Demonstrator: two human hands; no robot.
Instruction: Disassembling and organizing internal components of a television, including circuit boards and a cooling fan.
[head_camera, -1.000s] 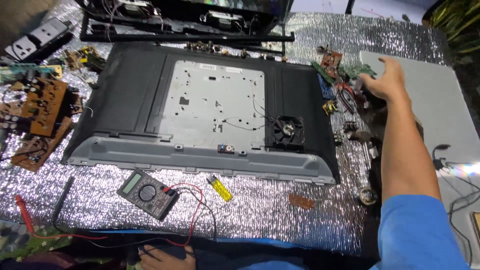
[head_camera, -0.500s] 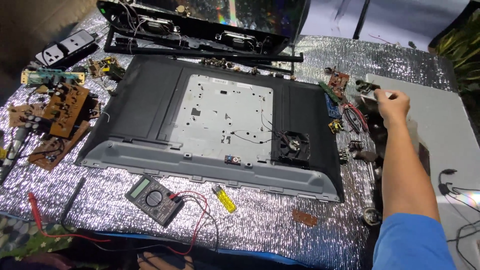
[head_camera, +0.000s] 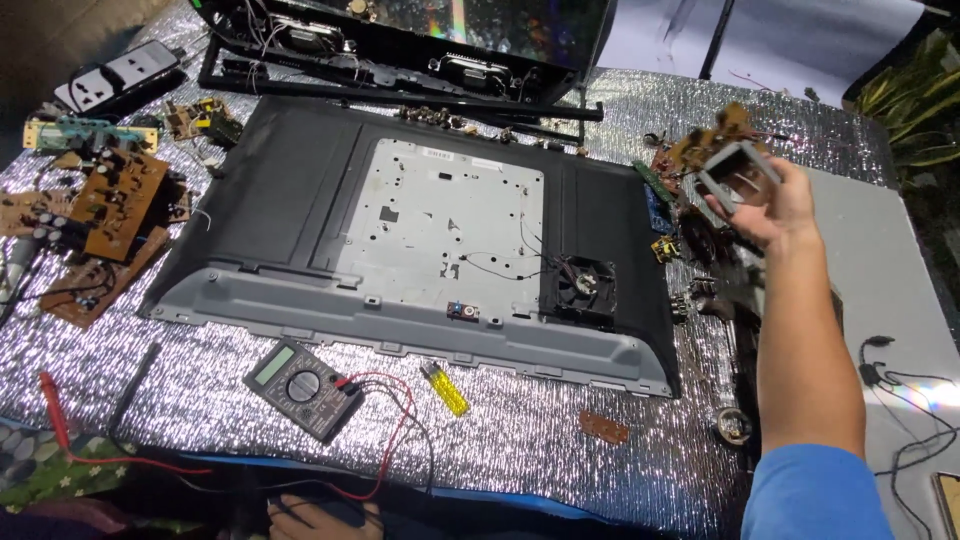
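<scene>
Raised above the right side of the bench, a small grey metal frame (head_camera: 738, 172), box-shaped and open through its middle, is gripped in the right hand (head_camera: 765, 205), with a brown circuit board (head_camera: 712, 138) showing just behind it. The fingers are curled round the frame's lower edge, the palm is turned upward, and the bare forearm runs down to a blue sleeve (head_camera: 815, 495) at the bottom edge. The left hand (head_camera: 318, 518) is seen only partly at the bottom edge, resting low near the red leads; whether it is closed cannot be told.

A crinkled silver foil sheet (head_camera: 520, 440) covers the bench. On it the dark back panel of a flat television (head_camera: 290, 190) is laid, with a pale metal plate (head_camera: 440, 215) at its centre and a small black fan (head_camera: 580, 290) near its right end. A grey multimeter (head_camera: 302, 388) with red and black leads lies in front of the panel, a yellow lighter (head_camera: 445, 387) just beside it. Brown circuit boards (head_camera: 115, 200) are spread at the left, a white power strip (head_camera: 115, 78) beyond them. More small parts are heaped under the raised hand, and a grey board (head_camera: 890, 290) lies at the far right, green leaves (head_camera: 920, 100) beyond it
</scene>
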